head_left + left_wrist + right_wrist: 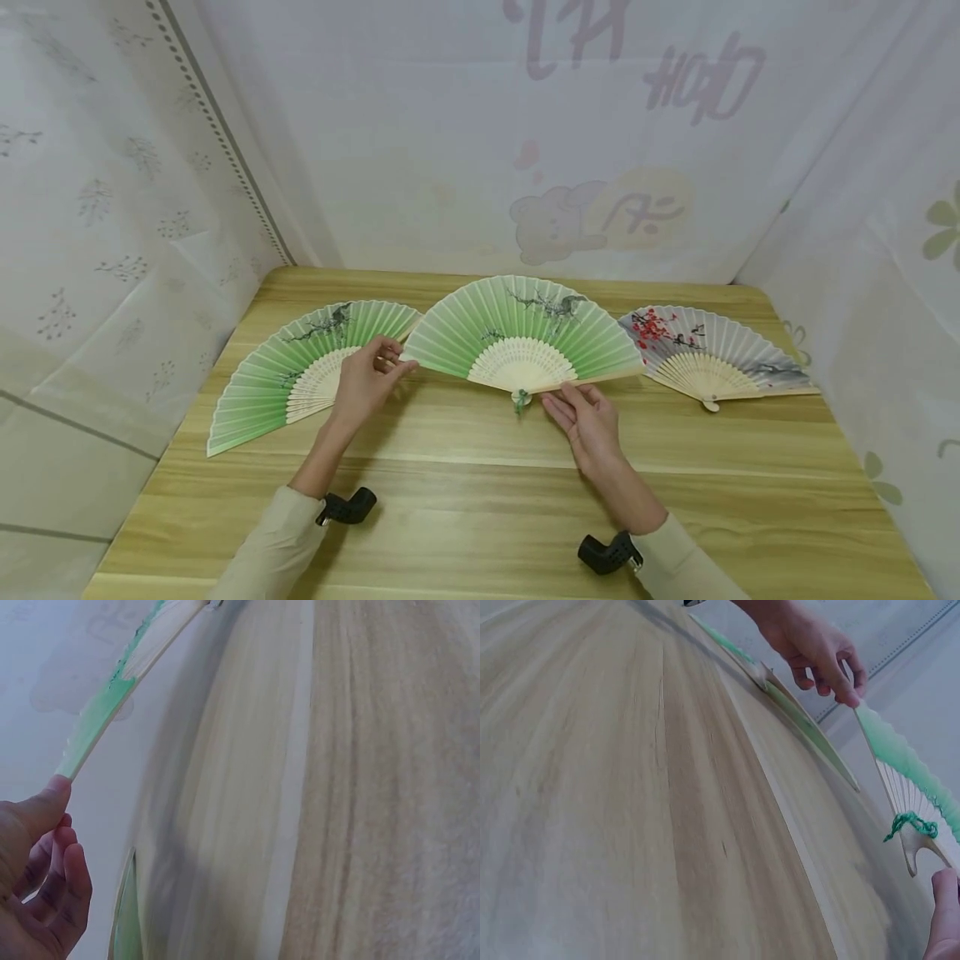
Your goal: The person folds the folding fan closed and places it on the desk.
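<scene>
A green folding fan (450, 337) with a dark branch painting is spread wide in the middle of the head view, raised off the table. My left hand (366, 377) pinches its left end between thumb and fingers. Lower right of the pivot, my right hand (592, 423) grips the fan's right edge stick. A green cord (915, 823) hangs at the pivot in the right wrist view. Behind my left hand, a second green fan (251, 396) lies spread on the table. On the right, a grey-white fan (705, 367) with red blossoms lies spread, partly overlapped by the held fan.
The wood-grain table (480, 500) spans the area under both hands. A pale printed cloth (390, 150) hangs along its back edge, with more cloth on both sides. Black devices (348, 506) are strapped at both wrists.
</scene>
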`<action>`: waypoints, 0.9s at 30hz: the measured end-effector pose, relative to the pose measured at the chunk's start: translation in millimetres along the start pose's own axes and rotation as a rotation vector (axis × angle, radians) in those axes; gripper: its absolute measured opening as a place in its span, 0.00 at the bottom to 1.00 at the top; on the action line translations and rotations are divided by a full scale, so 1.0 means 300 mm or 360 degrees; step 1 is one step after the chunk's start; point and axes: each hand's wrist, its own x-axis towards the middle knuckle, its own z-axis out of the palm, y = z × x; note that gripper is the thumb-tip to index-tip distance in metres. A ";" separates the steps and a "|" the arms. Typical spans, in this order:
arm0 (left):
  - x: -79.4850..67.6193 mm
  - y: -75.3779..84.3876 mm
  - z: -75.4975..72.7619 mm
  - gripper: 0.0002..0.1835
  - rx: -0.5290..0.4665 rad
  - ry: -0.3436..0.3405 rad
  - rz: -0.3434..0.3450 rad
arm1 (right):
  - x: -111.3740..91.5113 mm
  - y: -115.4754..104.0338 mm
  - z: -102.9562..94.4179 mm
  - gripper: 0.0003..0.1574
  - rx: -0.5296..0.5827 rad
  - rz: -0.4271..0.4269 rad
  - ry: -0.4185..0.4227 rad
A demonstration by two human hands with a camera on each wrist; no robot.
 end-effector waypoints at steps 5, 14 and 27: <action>0.008 -0.001 -0.017 0.14 0.0012 0.0028 0.0039 | 0.011 -0.011 0.007 0.10 -0.0053 0.0008 -0.0053; 0.027 0.002 -0.043 0.14 -0.0080 0.0057 0.0047 | 0.006 -0.039 0.021 0.06 0.0005 0.0038 -0.0105; 0.042 -0.001 -0.047 0.15 -0.0263 0.0043 0.0060 | 0.009 -0.087 0.026 0.09 -0.0051 -0.0037 -0.0218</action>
